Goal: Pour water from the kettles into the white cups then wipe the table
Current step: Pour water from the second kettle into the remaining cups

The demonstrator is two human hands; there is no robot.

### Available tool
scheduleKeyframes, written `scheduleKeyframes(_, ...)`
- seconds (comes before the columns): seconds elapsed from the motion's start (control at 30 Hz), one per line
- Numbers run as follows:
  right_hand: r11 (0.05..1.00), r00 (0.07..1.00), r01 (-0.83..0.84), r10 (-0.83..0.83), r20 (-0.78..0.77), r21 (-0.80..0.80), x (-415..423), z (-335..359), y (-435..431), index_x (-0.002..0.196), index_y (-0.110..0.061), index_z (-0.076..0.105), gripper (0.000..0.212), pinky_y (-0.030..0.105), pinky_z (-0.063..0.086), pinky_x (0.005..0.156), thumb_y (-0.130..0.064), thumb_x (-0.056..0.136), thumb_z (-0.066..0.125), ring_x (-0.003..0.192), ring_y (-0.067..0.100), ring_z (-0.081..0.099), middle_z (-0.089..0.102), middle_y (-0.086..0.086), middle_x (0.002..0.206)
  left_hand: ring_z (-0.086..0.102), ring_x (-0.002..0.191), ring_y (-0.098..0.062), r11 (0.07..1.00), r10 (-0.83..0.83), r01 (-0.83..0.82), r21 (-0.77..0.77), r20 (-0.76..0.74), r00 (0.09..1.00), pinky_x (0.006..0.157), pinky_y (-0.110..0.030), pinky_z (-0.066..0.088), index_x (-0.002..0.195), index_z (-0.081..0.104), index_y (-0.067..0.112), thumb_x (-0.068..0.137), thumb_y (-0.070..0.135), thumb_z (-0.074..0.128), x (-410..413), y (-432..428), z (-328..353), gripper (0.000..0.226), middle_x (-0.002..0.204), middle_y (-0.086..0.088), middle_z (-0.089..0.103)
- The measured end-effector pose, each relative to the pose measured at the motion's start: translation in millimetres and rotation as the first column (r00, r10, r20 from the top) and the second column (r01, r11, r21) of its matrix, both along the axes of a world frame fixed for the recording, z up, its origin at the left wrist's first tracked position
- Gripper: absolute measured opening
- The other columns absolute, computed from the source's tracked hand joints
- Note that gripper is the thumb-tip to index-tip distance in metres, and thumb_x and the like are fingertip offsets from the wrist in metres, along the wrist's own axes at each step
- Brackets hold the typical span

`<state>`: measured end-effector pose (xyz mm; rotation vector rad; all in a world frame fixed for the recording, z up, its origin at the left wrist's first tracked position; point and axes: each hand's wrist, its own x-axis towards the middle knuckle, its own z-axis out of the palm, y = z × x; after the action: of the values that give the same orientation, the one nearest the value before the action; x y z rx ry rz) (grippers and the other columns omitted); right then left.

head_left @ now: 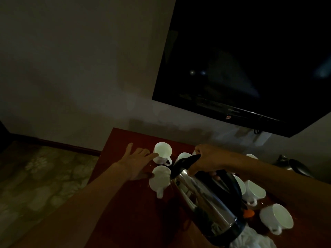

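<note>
Kettle (202, 197) of steel hangs tilted in my right hand (209, 160), fingers curled round its black handle, its spout at the rim of the near white cup (159, 179). My left hand (136, 161) lies spread on the red-brown counter (125, 203), one fingertip touching the far cup (162, 152). More cups (276, 218) stand to the right, and a second kettle (293, 166) sits near the wall.

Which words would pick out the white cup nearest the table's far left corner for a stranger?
Below the dark wall television stands a red-brown table with a cluster of white cups. The cup is at the cluster's far left end, nearest the wall. Unlike its neighbours, it has the left hand's index fingertip at its side.
</note>
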<state>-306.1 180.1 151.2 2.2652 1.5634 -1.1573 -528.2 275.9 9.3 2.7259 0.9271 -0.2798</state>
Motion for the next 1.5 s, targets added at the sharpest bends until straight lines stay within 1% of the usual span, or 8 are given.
scheduleKeyframes(0.17, 1.000, 1.000, 0.007, -0.007, -0.023, -0.003, 0.7, -3.3, 0.5, 0.098, -0.014, 0.053, 0.033, 0.027, 0.044, 0.043, -0.026, 0.083, 0.080, 0.039, 0.014, 0.050, 0.058, 0.002, 0.052, 0.019, 0.148, -0.026, 1.000, 0.009, -0.009, 0.006, -0.013, 1.000, 0.116, -0.063, -0.006, 0.157, 0.009, 0.031, 0.093, 0.057, 0.053, -2.1, -3.8, -2.2, 0.082, 0.159, -0.005, 0.025)
scheduleKeyframes(0.33, 1.000, 1.000, 0.005, -0.005, -0.007, 0.010, -4.0, -1.0, -2.2, 0.111, -0.014, 0.052, 0.040, 0.024, 0.044, 0.041, -0.024, 0.084, 0.080, 0.041, 0.013, 0.050, 0.061, 0.006, 0.061, 0.020, 0.148, -0.025, 1.000, 0.020, -0.020, -0.005, -0.021, 1.000, 0.116, -0.063, -0.007, 0.157, 0.009, 0.033, 0.091, 0.057, 0.056, -0.2, -8.7, -4.5, 0.084, 0.157, -0.004, 0.027)
scheduleKeyframes(0.47, 1.000, 1.000, -0.001, 0.001, 0.014, 0.006, -6.7, 3.9, -3.0, 0.114, -0.005, 0.056, 0.041, 0.022, 0.044, 0.041, -0.023, 0.084, 0.079, 0.043, 0.015, 0.050, 0.063, 0.014, 0.074, 0.019, 0.148, -0.025, 1.000, 0.021, -0.021, -0.007, -0.021, 1.000, 0.117, -0.063, -0.006, 0.157, 0.009, 0.032, 0.093, 0.055, 0.056, -0.7, -10.7, 0.6, 0.083, 0.158, -0.004, 0.026)
scheduleKeyframes(0.6, 1.000, 0.999, -0.002, 0.002, 0.032, -0.004, -7.2, 5.9, -3.0, 0.115, 0.003, 0.060, 0.045, 0.023, 0.044, 0.041, -0.022, 0.083, 0.079, 0.044, 0.017, 0.051, 0.061, 0.016, 0.072, 0.019, 0.148, -0.024, 1.000, 0.022, -0.021, 0.005, -0.008, 1.000, 0.117, -0.063, -0.005, 0.157, 0.011, 0.031, 0.093, 0.057, 0.054, -3.8, -8.9, 0.2, 0.081, 0.158, -0.004, 0.027)
scheduleKeyframes(0.73, 1.000, 0.999, -0.004, 0.004, 0.048, -0.005, -6.3, 6.2, -2.7, 0.113, -0.005, 0.055, 0.043, 0.025, 0.045, 0.043, -0.024, 0.083, 0.080, 0.043, 0.017, 0.051, 0.062, 0.013, 0.071, 0.018, 0.148, -0.024, 1.000, 0.025, -0.025, 0.008, -0.011, 1.000, 0.116, -0.063, -0.006, 0.157, 0.010, 0.032, 0.093, 0.058, 0.053, -3.7, -8.6, -0.9, 0.082, 0.158, -0.004, 0.026)
scheduleKeyframes(0.93, 1.000, 0.999, 0.002, -0.003, 0.045, 0.010, -6.1, 9.7, -7.0, 0.113, -0.003, 0.056, 0.041, 0.023, 0.044, 0.040, -0.022, 0.085, 0.079, 0.042, 0.015, 0.050, 0.060, 0.011, 0.068, 0.018, 0.148, -0.023, 0.999, 0.031, -0.031, 0.025, -0.021, 0.999, 0.116, -0.063, -0.006, 0.157, 0.009, 0.032, 0.092, 0.063, 0.050, -6.3, -9.7, -6.4, 0.083, 0.159, -0.003, 0.025)
scheduleKeyframes(1.1, 0.999, 0.999, 0.003, -0.004, 0.033, 0.035, -5.9, 9.6, -11.8, 0.117, -0.007, 0.048, 0.048, 0.025, 0.044, 0.041, -0.022, 0.084, 0.079, 0.043, 0.015, 0.051, 0.062, 0.011, 0.069, 0.017, 0.148, -0.023, 0.999, 0.038, -0.037, 0.020, -0.028, 0.999, 0.116, -0.063, -0.006, 0.157, 0.008, 0.032, 0.092, 0.064, 0.050, -8.7, -10.6, -4.7, 0.084, 0.159, -0.003, 0.025)
scheduleKeyframes(1.5, 1.000, 0.998, -0.017, 0.015, 0.059, 0.026, -10.5, 12.9, -13.8, 0.112, -0.003, 0.056, 0.042, 0.022, 0.043, 0.039, -0.024, 0.084, 0.079, 0.039, 0.014, 0.050, 0.058, 0.007, 0.060, 0.017, 0.149, -0.022, 0.999, 0.048, -0.048, 0.024, -0.014, 0.999, 0.116, -0.063, -0.008, 0.157, 0.010, 0.033, 0.092, 0.062, 0.051, -9.1, -21.3, -1.1, 0.082, 0.158, -0.002, 0.026)
